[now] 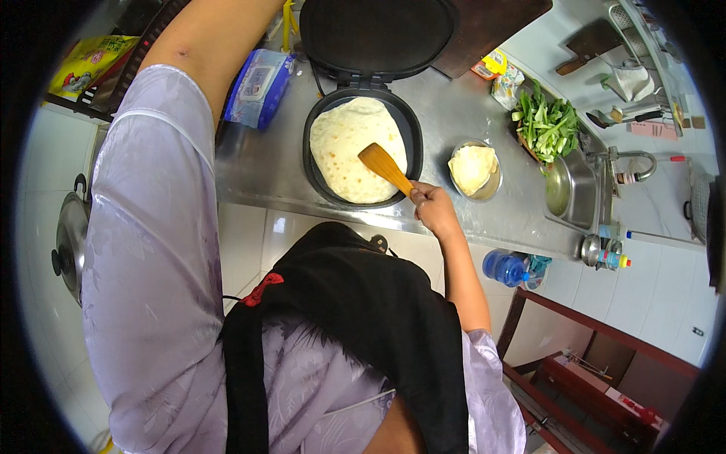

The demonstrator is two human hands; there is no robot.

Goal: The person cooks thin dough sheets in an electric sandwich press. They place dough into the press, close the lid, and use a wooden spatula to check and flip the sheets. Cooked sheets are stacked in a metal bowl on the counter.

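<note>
My right hand (434, 207) grips the handle of a wooden spatula (384, 165). The spatula's blade lies over a large pale flatbread (347, 148), which has a few browned spots and fills most of the round black pan of an electric griddle (416, 130). Behind the pan, the griddle's black lid (377, 35) is raised on its hinge. To the right stands a metal bowl (492, 190) with folded flatbread (472, 169) in it. My left arm reaches up past the top edge, and the left hand is out of view.
A stainless steel counter (454, 127) carries a blue wipes pack (258, 88) on the left. Leafy greens (547, 125) lie beside the sink (578, 190) at the right. A blue water bottle (503, 268) is below the counter's edge. A lidded pan (71, 247) is at far left.
</note>
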